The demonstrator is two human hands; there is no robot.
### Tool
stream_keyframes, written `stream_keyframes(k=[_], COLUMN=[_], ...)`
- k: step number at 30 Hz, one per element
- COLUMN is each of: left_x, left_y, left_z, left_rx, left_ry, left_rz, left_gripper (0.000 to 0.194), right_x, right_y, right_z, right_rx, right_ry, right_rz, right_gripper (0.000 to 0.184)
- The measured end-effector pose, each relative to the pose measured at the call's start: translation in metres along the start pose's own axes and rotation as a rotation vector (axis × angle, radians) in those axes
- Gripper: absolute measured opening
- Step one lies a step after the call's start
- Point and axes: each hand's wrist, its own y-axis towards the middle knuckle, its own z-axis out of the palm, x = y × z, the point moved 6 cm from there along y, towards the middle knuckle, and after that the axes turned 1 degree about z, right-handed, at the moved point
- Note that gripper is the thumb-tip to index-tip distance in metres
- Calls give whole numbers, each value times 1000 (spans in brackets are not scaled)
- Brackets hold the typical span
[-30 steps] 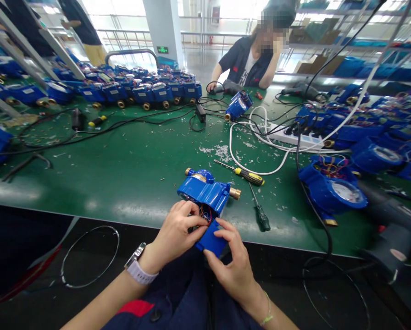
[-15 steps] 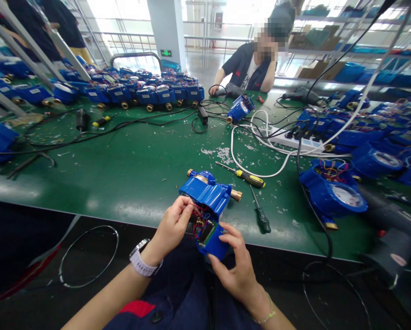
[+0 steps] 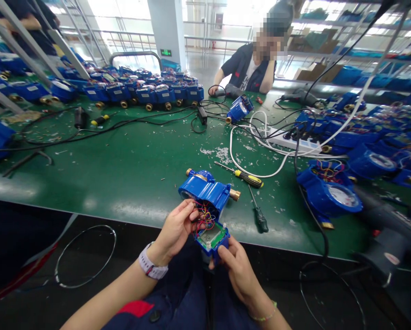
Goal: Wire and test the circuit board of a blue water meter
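Note:
A blue water meter (image 3: 203,190) with brass pipe ends lies at the near edge of the green table. Its blue cover (image 3: 222,247), carrying a circuit board with a grey display (image 3: 209,235), hangs off the edge, joined to the meter by coloured wires (image 3: 207,217). My right hand (image 3: 238,266) grips this cover from the right and below, thumb on its side. At the wires' left side, my left hand (image 3: 178,227) is closed in a pinch on them. What exactly lies between its fingertips is partly hidden.
Right of the meter lie a yellow-black screwdriver (image 3: 248,178) and a dark-handled screwdriver (image 3: 260,219). A white power strip (image 3: 295,141) and cables cross the right side. More blue meters (image 3: 329,190) stand right and at the back. A co-worker (image 3: 252,68) sits opposite.
My right hand has tilted the cover so its display faces up, and now holds it lower down with fingers underneath. My left hand has turned slightly, staying at the wires.

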Motion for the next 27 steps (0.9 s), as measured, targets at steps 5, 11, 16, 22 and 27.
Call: stream_keyframes(k=[5,11,16,22,27], left_x=[-5,-28,-50,-40,-27], left_y=[1,11,15,-11,-3], left_z=[0,-10,-18,36,60], left_rx=[-9,-58,-31,483,572], left_ry=[47,164,302,1294,1602], left_rz=[27,159,350,976,1142], left_gripper=[41,43,33,31,34], right_x=[14,27,33,37,47], right_y=[-2,-1,-3,-8,-5], right_z=[5,-3,-21,-47,-57], right_rx=[40,131,148,175,176], right_ry=[78,175,136,6,-352], right_rz=[9,-57,-31,-39,-73], right_gripper=[35,30,34,35,28])
